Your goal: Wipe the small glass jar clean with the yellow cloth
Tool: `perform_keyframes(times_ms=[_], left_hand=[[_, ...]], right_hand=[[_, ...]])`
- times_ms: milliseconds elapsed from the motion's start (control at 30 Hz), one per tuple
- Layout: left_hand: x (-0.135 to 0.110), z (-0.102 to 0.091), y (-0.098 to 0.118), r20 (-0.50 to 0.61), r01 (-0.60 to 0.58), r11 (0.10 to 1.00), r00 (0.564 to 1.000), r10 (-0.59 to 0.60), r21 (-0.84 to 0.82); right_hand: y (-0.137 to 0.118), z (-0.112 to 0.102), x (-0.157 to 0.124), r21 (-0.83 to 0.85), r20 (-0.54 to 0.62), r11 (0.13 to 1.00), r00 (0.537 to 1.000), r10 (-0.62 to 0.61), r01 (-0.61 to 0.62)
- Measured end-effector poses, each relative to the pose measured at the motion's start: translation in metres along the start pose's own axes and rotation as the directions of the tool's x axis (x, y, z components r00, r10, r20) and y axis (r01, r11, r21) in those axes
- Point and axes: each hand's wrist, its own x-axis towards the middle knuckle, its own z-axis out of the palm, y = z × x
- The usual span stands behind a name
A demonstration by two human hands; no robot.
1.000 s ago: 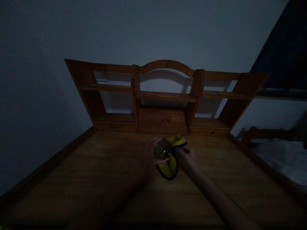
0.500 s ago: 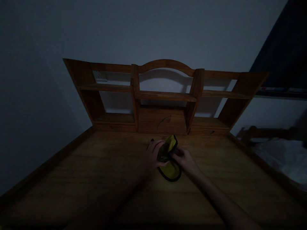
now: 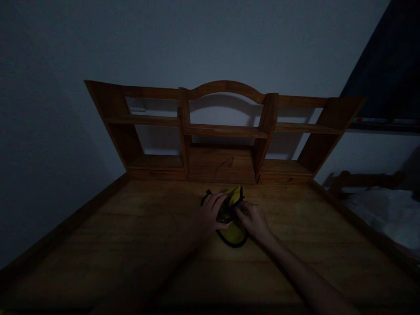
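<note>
A yellow cloth (image 3: 235,232) with a dark edge lies on the wooden desk (image 3: 131,245) in dim light. My left hand (image 3: 211,213) is wrapped round a small glass that the cloth now mostly covers; only a dark glimpse of it shows between my hands. My right hand (image 3: 252,220) pinches the cloth and presses it against the glass from the right. Both hands meet over the middle of the desk, a little in front of the shelf unit.
A wooden shelf unit (image 3: 226,131) with an arched top stands along the desk's back edge against the wall. A raised rim runs down the desk's left side (image 3: 62,232). To the right, off the desk, lie a bed with pale bedding (image 3: 387,214) and a wooden frame.
A second ago the glass stood bare in my left hand. My right hand has since drawn the yellow cloth up and over it, and both hands have closed in round it.
</note>
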Motion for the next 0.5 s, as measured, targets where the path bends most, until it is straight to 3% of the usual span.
perform_keyframes(times_ms=[100, 167, 300, 400, 500], left_hand=[[0.000, 0.002, -0.002, -0.010, 0.034, 0.999, 0.999, -0.034, -0.038], [0.001, 0.004, -0.004, -0.020, 0.053, 0.997, 0.998, -0.054, -0.049], [0.002, 0.005, -0.010, -0.072, 0.110, 0.990, 0.991, -0.117, -0.086], [0.003, 0.004, -0.011, -0.089, 0.141, 0.982, 0.984, -0.152, -0.125], [0.002, 0.001, -0.009, -0.102, 0.126, 0.985, 0.985, -0.139, -0.122]], right_hand=[[0.001, -0.001, 0.000, -0.161, -0.028, 0.986, 0.998, -0.049, 0.044], [0.004, 0.000, 0.001, -0.132, -0.029, 0.991, 0.999, -0.029, 0.024], [0.009, 0.003, 0.003, 0.190, -0.027, 0.980, 0.997, 0.071, -0.065], [0.010, 0.007, 0.005, 0.420, 0.037, 0.895, 0.988, 0.148, -0.150], [0.012, 0.010, 0.008, 0.546, 0.109, 0.807, 0.975, 0.196, -0.223]])
